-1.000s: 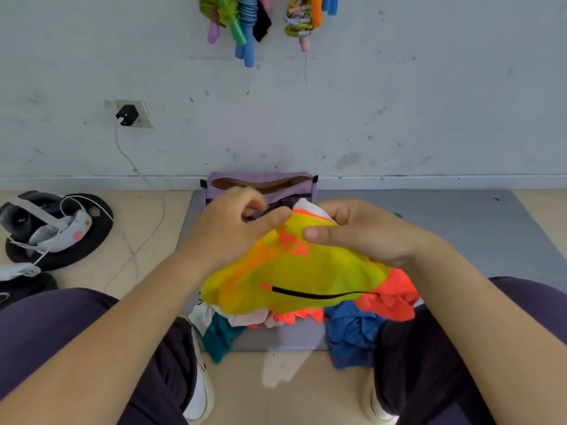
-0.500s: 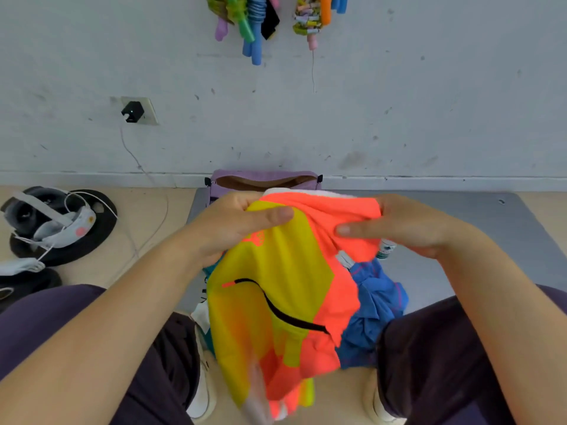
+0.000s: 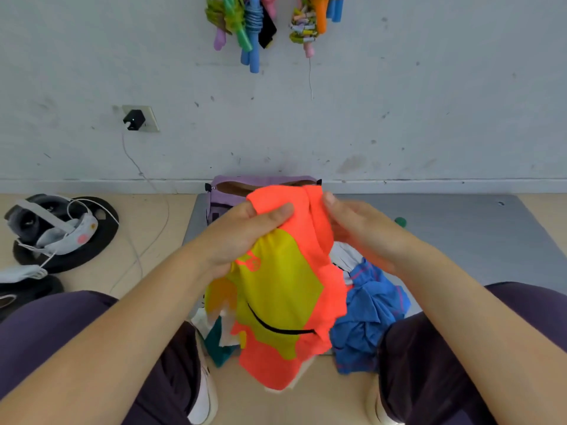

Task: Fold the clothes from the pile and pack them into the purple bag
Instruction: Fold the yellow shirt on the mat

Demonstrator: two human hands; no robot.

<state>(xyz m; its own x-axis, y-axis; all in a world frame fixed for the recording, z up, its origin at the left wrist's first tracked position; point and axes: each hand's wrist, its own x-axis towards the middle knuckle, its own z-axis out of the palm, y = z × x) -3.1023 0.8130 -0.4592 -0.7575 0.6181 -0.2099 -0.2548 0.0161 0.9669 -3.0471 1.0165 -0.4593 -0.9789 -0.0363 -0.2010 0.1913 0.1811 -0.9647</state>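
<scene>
- centre of the frame: the orange and yellow garment (image 3: 276, 289) hangs lifted off the pile, its upper edge up in front of the purple bag (image 3: 228, 191) at the upper middle.
- left hand (image 3: 242, 237) has the top edge pinched, thumb pressed over the orange cloth against the curled fingers.
- right hand (image 3: 365, 234) holds the other side of that edge, fingers close together and mostly behind the fabric; the exact pinch there is hidden.
- judging by the drape, it's thin, light and floppy, probably a slick sports knit, so it won't hold a crease by itself.
- best hold looks like the two top corners or shoulder seams, spread apart so the cloth falls flat.
- count: one garment in hand, one purple bag, mouth open, on the grey mat (image 3: 460, 228).
- below, in the lower middle, the pile (image 3: 365, 317) shows one blue piece, some white cloth and a teal scrap: at least three, tangled, exact number unclear.
</scene>
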